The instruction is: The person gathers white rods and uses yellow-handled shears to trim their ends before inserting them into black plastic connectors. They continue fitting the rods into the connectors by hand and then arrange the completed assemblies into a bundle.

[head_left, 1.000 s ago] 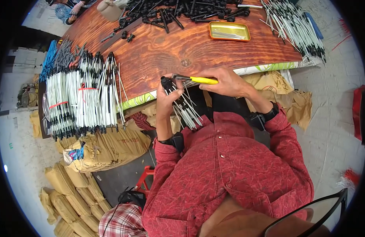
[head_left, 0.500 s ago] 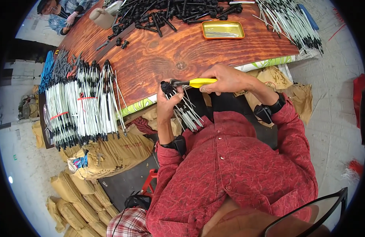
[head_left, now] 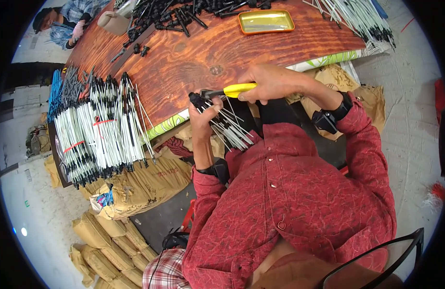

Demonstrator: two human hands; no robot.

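My left hand [head_left: 203, 118] is closed around an umbrella frame [head_left: 232, 130], just off the table's near edge. Its black hub [head_left: 198, 100] sticks out above my fingers, and thin white ribs fan down toward my lap. My right hand [head_left: 270, 84] grips pliers [head_left: 239, 90] by their yellow handles. The dark jaws reach to the hub beside my left thumb; whether they pinch a piece there is too small to make out.
The wooden table [head_left: 193, 62] carries a heap of black hub parts [head_left: 184, 14], a yellow tray [head_left: 267, 22] and white rib bundles [head_left: 107, 130] at left, with more white ribs [head_left: 357, 21] at far right. Brown sacks [head_left: 150, 188] lie below. Another person [head_left: 71, 24] sits far left.
The whole view has shifted a little. My hands keep nearly the same pose, with the pliers still at the hub and the umbrella frame still in my left hand.
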